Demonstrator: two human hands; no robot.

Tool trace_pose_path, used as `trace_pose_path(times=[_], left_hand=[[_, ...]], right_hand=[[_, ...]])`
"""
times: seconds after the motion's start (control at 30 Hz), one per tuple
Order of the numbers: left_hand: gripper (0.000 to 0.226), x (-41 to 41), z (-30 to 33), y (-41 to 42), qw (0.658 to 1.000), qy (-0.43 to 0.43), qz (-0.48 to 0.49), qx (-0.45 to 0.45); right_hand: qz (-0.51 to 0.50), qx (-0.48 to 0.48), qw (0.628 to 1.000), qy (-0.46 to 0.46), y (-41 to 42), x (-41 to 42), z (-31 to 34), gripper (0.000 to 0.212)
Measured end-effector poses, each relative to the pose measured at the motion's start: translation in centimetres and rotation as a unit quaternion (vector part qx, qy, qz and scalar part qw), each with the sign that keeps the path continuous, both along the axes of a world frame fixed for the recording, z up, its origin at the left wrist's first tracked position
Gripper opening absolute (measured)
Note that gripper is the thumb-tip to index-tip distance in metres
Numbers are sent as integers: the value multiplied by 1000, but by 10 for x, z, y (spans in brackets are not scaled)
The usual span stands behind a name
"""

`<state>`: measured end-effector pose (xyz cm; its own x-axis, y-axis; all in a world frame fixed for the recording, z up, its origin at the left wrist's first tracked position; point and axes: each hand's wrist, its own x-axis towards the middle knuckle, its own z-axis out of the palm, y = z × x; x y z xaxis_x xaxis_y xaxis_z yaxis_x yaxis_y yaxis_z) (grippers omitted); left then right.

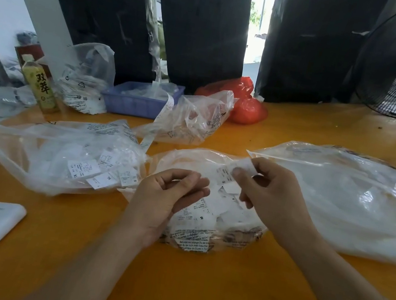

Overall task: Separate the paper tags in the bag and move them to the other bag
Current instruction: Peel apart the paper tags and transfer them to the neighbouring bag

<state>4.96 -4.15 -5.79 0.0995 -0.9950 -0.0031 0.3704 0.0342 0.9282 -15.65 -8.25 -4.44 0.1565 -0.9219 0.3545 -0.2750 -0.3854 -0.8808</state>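
Paper tag strip point(235, 175) pinched in right hand point(267, 186) over middle bag point(209, 219); left hand point(169, 192) loosely curled, empty; mid-separation, next likely tearing one tag free for left bag point(61, 154).

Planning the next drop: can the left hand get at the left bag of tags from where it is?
Probably yes: the left hand holds nothing, and the left bag lies right beside it, nothing between.

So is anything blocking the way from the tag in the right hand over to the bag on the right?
Nothing visible does. The right hand pinches a paper tag above the middle bag, right beside the open edge of the right bag.
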Motion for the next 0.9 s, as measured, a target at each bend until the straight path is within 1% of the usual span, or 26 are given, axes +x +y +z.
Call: trace_pose_path(times=[0.1,0.2,0.27,0.47,0.7,0.8,0.9], left_hand=[[33,-2,-1,0,1000,-4,-11,-3],[36,-3,-1,0,1000,-7,-18,0],[37,-4,-1,1,1000,-5,-20,1],[38,-6,0,1,1000,-10,-20,3],[33,-5,-1,2,999,-6,-32,11],[35,-6,0,2,1000,-4,-28,9],[41,-6,0,1,1000,0,-18,9]], right_hand=[[0,-13,996,-83,2,-1,4,14],[19,-9,994,-110,2,-1,4,6],[32,-14,994,-102,2,1,2,3],[31,-32,998,-41,-2,7,-5,9],[-1,-57,997,-48,-3,7,-7,9],[-7,-57,998,-13,-5,6,-9,9],[2,-58,998,14,-5,6,-11,13]])
